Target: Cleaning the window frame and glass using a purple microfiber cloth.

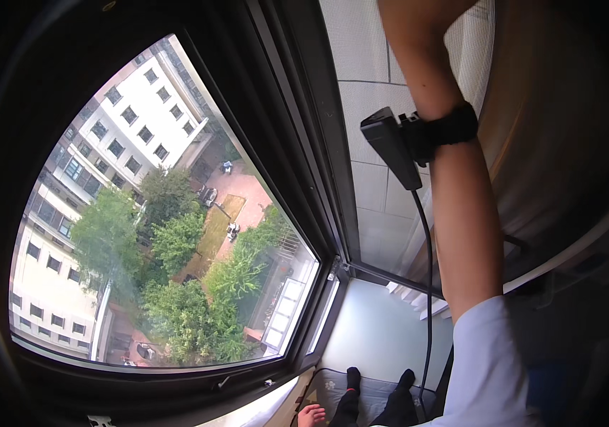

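Note:
My right forearm, wearing a black strap with a black device (pixel 392 148) and a hanging cable (pixel 428 256), reaches up past the top edge in front of a mesh window screen (pixel 360 58). My right hand is beyond the picture, with only the wrist showing at the top. Low in the view, my left hand (pixel 312 415) has its fingers apart and holds nothing visible, near a pale windowsill (pixel 277 401). A dark-framed window pane (pixel 192 256) fills the left side, with trees and buildings behind the glass.
My feet in dark socks (pixel 354 378) stand on a patterned mat or cushion (pixel 331 385), beside a pale, smooth surface (pixel 384 320). White pleated fabric (pixel 411 301) lies by the dark lower frame. A small latch (pixel 232 378) sits on the window's bottom frame. The right side is dark and blurred.

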Available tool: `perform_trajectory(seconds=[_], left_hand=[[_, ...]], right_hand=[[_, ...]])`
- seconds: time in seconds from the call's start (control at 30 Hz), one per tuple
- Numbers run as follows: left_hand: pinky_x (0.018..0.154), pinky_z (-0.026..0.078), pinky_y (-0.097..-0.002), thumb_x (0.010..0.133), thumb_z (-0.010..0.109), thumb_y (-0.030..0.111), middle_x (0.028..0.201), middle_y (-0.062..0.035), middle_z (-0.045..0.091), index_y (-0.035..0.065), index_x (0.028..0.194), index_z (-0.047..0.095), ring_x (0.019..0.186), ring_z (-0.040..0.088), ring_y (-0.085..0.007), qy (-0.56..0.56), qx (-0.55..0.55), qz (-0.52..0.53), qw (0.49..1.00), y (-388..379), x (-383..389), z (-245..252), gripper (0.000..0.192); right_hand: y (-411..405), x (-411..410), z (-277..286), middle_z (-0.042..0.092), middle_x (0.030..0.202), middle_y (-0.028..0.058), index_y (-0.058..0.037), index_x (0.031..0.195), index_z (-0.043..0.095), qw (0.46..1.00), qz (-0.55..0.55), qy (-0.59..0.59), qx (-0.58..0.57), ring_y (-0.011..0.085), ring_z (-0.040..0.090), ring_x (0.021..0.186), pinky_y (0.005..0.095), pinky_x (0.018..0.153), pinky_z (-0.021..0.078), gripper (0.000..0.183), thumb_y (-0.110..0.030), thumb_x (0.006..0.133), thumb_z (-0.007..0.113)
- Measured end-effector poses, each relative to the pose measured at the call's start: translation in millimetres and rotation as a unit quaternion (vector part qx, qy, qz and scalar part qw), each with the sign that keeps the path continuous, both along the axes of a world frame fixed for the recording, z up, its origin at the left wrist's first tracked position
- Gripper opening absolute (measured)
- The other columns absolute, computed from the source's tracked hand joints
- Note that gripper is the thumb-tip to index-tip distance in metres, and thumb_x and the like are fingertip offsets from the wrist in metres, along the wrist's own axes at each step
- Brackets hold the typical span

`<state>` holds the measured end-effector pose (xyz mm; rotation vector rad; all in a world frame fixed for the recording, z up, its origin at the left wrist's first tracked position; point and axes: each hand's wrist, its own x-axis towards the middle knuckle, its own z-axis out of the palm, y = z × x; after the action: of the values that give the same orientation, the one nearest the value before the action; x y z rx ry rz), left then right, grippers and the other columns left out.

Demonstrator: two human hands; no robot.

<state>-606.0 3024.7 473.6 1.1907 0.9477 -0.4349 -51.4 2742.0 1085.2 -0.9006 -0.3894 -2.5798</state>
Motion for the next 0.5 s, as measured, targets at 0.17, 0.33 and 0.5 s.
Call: perform_trajectory(seconds=[0.17, 0.33, 0.5], left_hand=[[0.064, 0.055, -0.0319, 0.091, 0.046, 0.008, 0.095, -0.0151, 0.067, 0.0026, 0.113, 0.055, 0.076, 0.066, -0.0211, 0.006, -0.006, 0.001, 1.0, 2, 4, 10, 0.025], [0.072, 0.057, -0.035, 0.092, 0.045, 0.011, 0.1, -0.0161, 0.067, 0.0013, 0.118, 0.054, 0.083, 0.067, -0.0239, 0.002, -0.007, 0.002, 1.0, 17, 11, 16, 0.029], [0.072, 0.057, -0.0353, 0.093, 0.045, 0.014, 0.1, -0.0164, 0.067, 0.0004, 0.118, 0.053, 0.084, 0.067, -0.025, -0.002, 0.021, -0.009, 1.0, 19, 17, 11, 0.03]], right_hand=[[65, 32, -16, 0.051, 0.099, 0.0144, -0.0018, 0.104, 0.05, 0.988, 0.052, 0.108, -0.093, 0.031, 0.05, 0.092, 0.0429, 0.081, 0.0387, 0.028, -0.014, 0.084, 0.065], [102, 48, -20, 0.049, 0.09, 0.013, -0.0028, 0.094, 0.05, 0.965, 0.064, 0.191, -0.167, 0.0288, 0.049, 0.085, 0.0406, 0.078, 0.0404, 0.021, -0.019, 0.086, 0.062], [97, 49, -37, 0.05, 0.092, 0.0126, -0.0035, 0.095, 0.051, 0.941, 0.124, 0.23, -0.213, 0.0278, 0.05, 0.084, 0.0395, 0.077, 0.0413, 0.021, -0.017, 0.086, 0.063]])
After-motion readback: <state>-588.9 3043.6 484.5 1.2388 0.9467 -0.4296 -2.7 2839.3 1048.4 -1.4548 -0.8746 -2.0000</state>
